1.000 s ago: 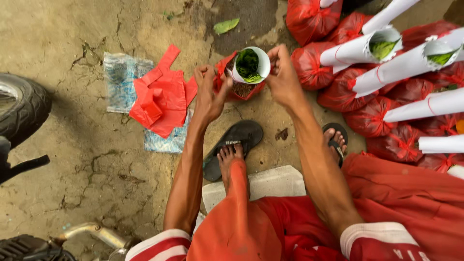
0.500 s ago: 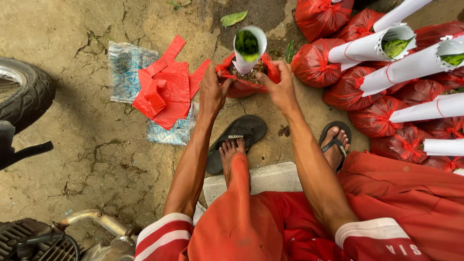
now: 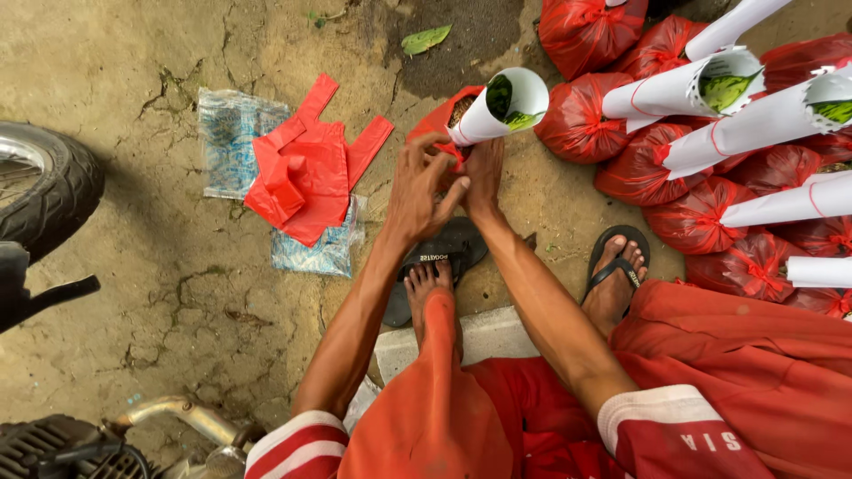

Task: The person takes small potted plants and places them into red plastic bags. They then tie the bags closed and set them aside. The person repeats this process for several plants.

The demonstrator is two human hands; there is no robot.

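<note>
Red bag [image 3: 435,120] with paper cone [image 3: 497,111], pinched by left hand [image 3: 417,191], right hand [image 3: 482,173]; could tip toward 3 o'clock.

The left hand [image 3: 424,191] and right hand [image 3: 482,177] cover the lower part of the red bag [image 3: 441,120], so how the fingers grip it cannot be told. The bottom of the paper cone [image 3: 497,111] is hidden inside the bag. The leaves inside the cone [image 3: 500,96] are too shadowed to tell apart. The tyre [image 3: 44,191] is cut off by the left edge, the engine [image 3: 62,448] by the bottom edge. The wrapped cones [image 3: 763,115] and tied red bags [image 3: 701,217] on the right run past the frame. The sandal [image 3: 448,257] lies partly under a foot.
</note>
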